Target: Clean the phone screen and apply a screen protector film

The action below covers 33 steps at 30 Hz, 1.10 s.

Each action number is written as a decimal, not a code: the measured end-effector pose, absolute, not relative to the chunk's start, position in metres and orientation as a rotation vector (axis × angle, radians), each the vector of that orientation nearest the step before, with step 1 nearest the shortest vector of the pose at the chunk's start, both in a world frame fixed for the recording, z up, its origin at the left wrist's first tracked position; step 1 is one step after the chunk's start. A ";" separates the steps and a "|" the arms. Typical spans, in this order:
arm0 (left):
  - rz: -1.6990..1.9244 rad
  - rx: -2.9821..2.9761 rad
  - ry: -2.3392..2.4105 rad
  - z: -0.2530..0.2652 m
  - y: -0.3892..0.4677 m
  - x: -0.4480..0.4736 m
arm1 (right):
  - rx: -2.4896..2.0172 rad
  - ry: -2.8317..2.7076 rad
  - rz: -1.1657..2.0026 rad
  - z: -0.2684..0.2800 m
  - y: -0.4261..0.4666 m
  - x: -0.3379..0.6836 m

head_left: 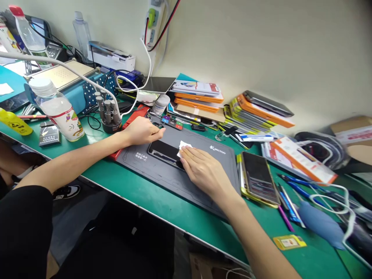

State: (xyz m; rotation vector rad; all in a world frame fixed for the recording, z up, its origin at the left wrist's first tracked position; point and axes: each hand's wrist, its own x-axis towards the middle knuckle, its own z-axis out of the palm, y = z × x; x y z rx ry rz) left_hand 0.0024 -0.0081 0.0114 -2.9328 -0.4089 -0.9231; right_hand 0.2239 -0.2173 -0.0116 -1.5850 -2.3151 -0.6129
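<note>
A black smartphone (pixel 166 150) lies flat on the grey work mat (pixel 162 182), its glossy screen facing up. My right hand (pixel 203 167), fingers pressed together, holds a white wipe (pixel 185 145) down against the phone's right part and covers that end. Over the phone's left end is my left hand (pixel 143 131), with its fingers curled closed. Whatever those fingers may grip is hidden from me. A small block with coloured squares (pixel 172 122) sits on the mat just behind the phone.
Beside the mat's right edge lies a stack of phones (pixel 258 176). Blue pliers (pixel 302 190) and a blue air blower (pixel 321 224) are farther right. Boxes (pixel 199 95) line the wall. A screwdriver holder (pixel 109 116) and a plastic bottle (pixel 61 112) stand at left.
</note>
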 end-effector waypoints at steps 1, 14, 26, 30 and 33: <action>-0.930 -2.929 -0.395 0.011 -0.008 0.002 | -1.585 -2.320 -0.640 -0.011 -0.216 0.222; -1.013 -2.854 -0.315 0.008 -0.005 0.002 | -1.582 -2.305 -0.620 -0.012 -0.215 0.224; -0.974 -2.855 -0.283 0.015 -0.005 0.001 | -1.567 -2.234 -0.605 -0.009 -0.215 0.222; -0.959 -2.842 -0.276 0.018 -0.004 0.000 | -1.656 -2.126 -0.566 -0.004 -0.226 0.235; -0.978 -2.826 -0.251 0.021 -0.004 0.000 | -1.779 -2.124 -0.495 -0.001 -0.230 0.247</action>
